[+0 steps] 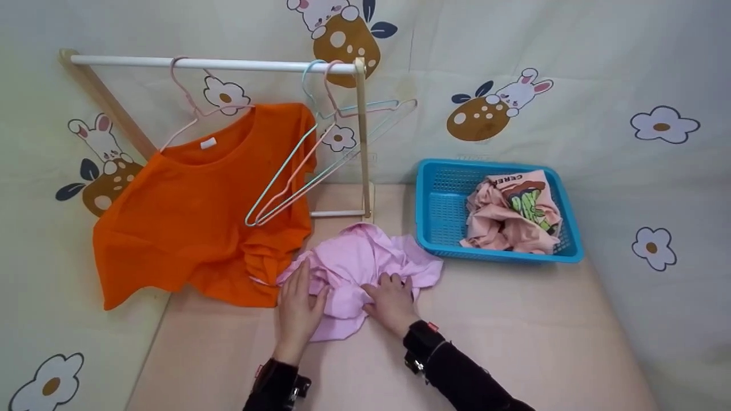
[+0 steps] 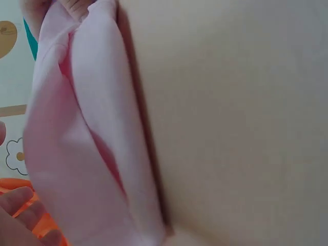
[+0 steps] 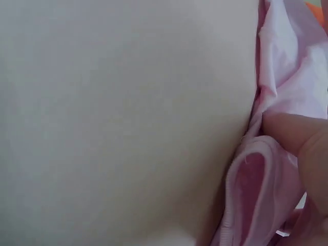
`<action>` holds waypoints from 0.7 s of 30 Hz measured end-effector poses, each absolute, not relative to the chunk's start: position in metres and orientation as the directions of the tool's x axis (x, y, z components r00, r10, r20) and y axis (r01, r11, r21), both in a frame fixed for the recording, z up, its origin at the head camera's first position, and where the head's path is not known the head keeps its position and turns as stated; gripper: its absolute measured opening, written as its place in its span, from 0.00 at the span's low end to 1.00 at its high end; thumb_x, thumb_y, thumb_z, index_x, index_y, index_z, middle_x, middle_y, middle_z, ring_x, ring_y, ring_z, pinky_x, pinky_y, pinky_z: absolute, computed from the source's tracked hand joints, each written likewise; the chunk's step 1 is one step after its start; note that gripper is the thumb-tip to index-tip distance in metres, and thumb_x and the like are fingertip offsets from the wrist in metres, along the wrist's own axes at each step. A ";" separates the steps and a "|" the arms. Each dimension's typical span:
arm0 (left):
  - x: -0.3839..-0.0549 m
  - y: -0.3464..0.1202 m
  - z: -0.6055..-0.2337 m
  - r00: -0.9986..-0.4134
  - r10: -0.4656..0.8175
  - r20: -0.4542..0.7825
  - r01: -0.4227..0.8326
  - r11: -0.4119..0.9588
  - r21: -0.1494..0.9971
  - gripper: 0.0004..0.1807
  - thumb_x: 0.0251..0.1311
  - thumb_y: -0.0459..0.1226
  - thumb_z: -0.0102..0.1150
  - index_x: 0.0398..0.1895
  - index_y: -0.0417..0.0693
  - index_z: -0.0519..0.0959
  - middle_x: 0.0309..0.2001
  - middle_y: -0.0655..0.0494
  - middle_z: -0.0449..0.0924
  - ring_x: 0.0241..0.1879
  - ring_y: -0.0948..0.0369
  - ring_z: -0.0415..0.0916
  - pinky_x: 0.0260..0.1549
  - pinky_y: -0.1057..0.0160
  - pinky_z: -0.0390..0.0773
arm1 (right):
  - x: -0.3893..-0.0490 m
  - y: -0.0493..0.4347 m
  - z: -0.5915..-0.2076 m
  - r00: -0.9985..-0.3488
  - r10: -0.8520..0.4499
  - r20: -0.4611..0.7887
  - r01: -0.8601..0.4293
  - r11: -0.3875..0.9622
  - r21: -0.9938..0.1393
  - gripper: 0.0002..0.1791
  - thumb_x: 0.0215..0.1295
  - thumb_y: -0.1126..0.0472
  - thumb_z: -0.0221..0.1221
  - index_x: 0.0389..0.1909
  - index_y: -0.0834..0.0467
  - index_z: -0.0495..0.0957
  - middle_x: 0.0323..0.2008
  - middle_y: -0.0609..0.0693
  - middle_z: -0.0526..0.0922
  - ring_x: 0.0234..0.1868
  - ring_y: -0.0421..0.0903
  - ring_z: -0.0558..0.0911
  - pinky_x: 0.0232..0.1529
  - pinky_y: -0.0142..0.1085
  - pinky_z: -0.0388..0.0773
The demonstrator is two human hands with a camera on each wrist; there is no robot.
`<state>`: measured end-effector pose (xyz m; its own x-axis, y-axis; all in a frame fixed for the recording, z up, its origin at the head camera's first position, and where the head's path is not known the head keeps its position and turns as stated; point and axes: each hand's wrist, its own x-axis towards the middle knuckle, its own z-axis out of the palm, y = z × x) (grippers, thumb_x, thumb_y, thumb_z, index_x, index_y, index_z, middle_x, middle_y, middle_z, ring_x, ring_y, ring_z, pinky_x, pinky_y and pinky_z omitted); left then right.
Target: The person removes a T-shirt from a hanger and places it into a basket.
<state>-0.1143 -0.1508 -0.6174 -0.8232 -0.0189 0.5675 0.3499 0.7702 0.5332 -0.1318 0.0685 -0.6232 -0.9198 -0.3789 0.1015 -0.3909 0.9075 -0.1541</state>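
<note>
A crumpled pink shirt [image 1: 348, 257] lies on the table, its ribbed opening [image 3: 238, 179] showing in the right wrist view. My left hand [image 1: 297, 311] rests along the shirt's left side, fingers fairly straight and thumb apart. In the left wrist view, its fingers [image 2: 31, 215] lie beside the cloth without curling round it. With curled fingers my right hand [image 1: 392, 303] grips the shirt near its middle; the thumb [image 3: 287, 130] presses into a fold. Left of the hands, an orange T-shirt [image 1: 194, 200] hangs on a pink hanger [image 1: 184, 94], its lower part close to the pink shirt.
A wooden rack with a white rod [image 1: 228, 63] stands at the back left. Two bare hangers, one blue-green [image 1: 284, 174] and one pink [image 1: 297, 187], hang at its right end. A blue basket [image 1: 425, 211] at the back right holds a crumpled light-pink printed garment [image 1: 508, 220].
</note>
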 end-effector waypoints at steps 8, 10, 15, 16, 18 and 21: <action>-0.109 -0.158 -0.624 -0.807 -0.062 0.587 0.342 0.762 0.550 0.40 0.53 0.35 0.70 0.70 0.35 0.65 0.63 0.36 0.72 0.60 0.38 0.69 0.57 0.34 0.64 | -0.136 0.087 -0.618 -0.890 -0.400 0.220 -0.452 0.835 -0.314 0.12 0.54 0.59 0.72 0.38 0.54 0.80 0.34 0.53 0.74 0.38 0.53 0.76 0.43 0.50 0.73; -0.107 -0.161 -0.625 -0.799 -0.080 0.596 0.337 0.762 0.553 0.39 0.53 0.34 0.69 0.69 0.34 0.65 0.63 0.36 0.72 0.60 0.38 0.69 0.57 0.34 0.64 | -0.139 0.097 -0.613 -0.893 -0.357 0.273 -0.446 0.781 -0.437 0.13 0.53 0.65 0.71 0.38 0.57 0.78 0.35 0.54 0.73 0.37 0.53 0.76 0.41 0.47 0.75; -0.103 -0.169 -0.624 -0.805 -0.117 0.581 0.300 0.765 0.570 0.39 0.55 0.36 0.67 0.70 0.36 0.65 0.59 0.35 0.73 0.58 0.38 0.69 0.57 0.35 0.63 | -0.142 0.122 -0.593 -0.915 -0.154 0.373 -0.384 0.618 -0.686 0.16 0.47 0.72 0.67 0.38 0.62 0.76 0.38 0.56 0.74 0.39 0.54 0.77 0.44 0.49 0.76; -0.103 -0.170 -0.623 -0.811 -0.121 0.573 0.292 0.765 0.575 0.39 0.56 0.36 0.67 0.70 0.36 0.65 0.59 0.35 0.73 0.57 0.39 0.69 0.57 0.35 0.63 | -0.142 0.126 -0.587 -0.922 -0.115 0.370 -0.364 0.583 -0.726 0.16 0.48 0.73 0.66 0.38 0.62 0.76 0.39 0.56 0.74 0.41 0.55 0.77 0.44 0.49 0.75; -0.103 -0.172 -0.621 -0.821 -0.130 0.556 0.274 0.764 0.584 0.39 0.56 0.36 0.67 0.71 0.37 0.65 0.59 0.35 0.73 0.58 0.38 0.69 0.58 0.36 0.63 | -0.144 0.133 -0.571 -0.933 -0.048 0.355 -0.329 0.505 -0.797 0.14 0.49 0.74 0.64 0.38 0.63 0.75 0.40 0.57 0.75 0.44 0.56 0.76 0.47 0.50 0.73; -0.103 -0.174 -0.619 -0.838 -0.146 0.527 0.244 0.763 0.599 0.39 0.57 0.35 0.68 0.71 0.38 0.64 0.61 0.35 0.72 0.59 0.39 0.69 0.59 0.36 0.64 | -0.148 0.142 -0.542 -0.944 0.028 0.328 -0.293 0.380 -0.877 0.11 0.53 0.76 0.61 0.38 0.65 0.75 0.41 0.58 0.76 0.46 0.55 0.74 0.49 0.46 0.70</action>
<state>-0.1031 -0.1737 -0.6191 -0.8376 -0.1455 0.5266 0.2441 0.7626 0.5990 -0.1481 0.1424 -0.5416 -0.9444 0.0278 0.3277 -0.2933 0.3799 -0.8773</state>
